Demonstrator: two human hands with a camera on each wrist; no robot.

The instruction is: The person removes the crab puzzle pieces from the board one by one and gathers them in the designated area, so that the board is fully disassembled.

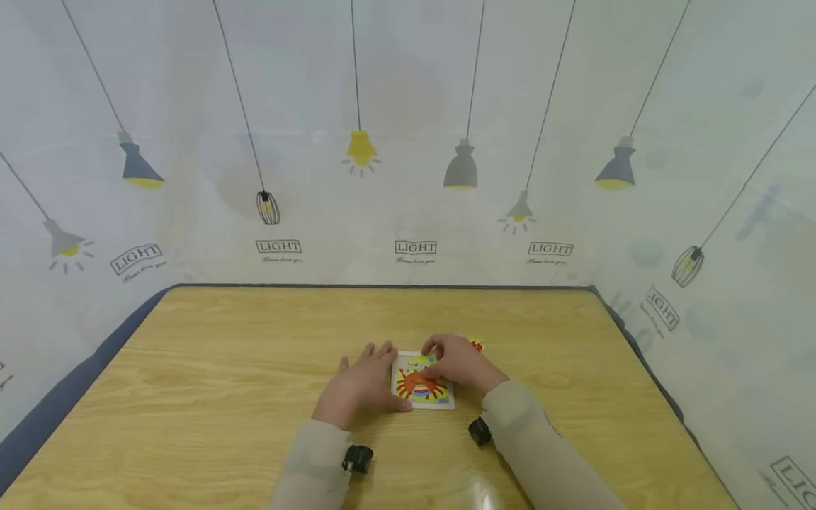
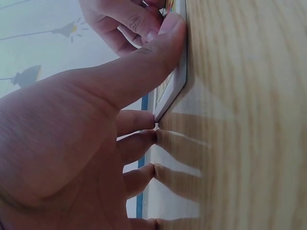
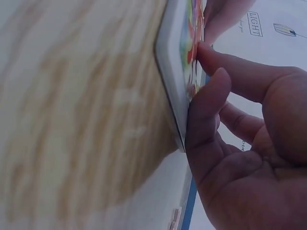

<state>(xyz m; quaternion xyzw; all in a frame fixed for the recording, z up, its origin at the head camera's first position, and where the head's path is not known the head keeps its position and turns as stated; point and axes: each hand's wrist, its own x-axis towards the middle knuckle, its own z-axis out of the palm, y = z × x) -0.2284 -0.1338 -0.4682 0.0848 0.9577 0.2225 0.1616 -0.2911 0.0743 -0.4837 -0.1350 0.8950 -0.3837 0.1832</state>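
A small white-framed picture puzzle (image 1: 422,391) lies on the wooden table, showing a red-orange crab. At its upper left a pale bare patch shows in the frame. My left hand (image 1: 363,386) rests at the left side, fingers spread straight on the table and thumb (image 2: 173,36) on the near edge of the frame. From the right, my right hand (image 1: 460,360) reaches over the puzzle. Its thumb touches the picture, while the bent index finger (image 3: 206,103) lies by the frame's edge; I see nothing between them. Behind that hand lies a small red-and-yellow piece (image 1: 476,344), partly hidden.
The wooden table (image 1: 223,382) spreads around the puzzle, bounded by a dark edge. Behind it stands a pale wall covering (image 1: 408,205) printed with hanging lamps. Black wrist cameras (image 1: 358,459) sit on both sleeves.
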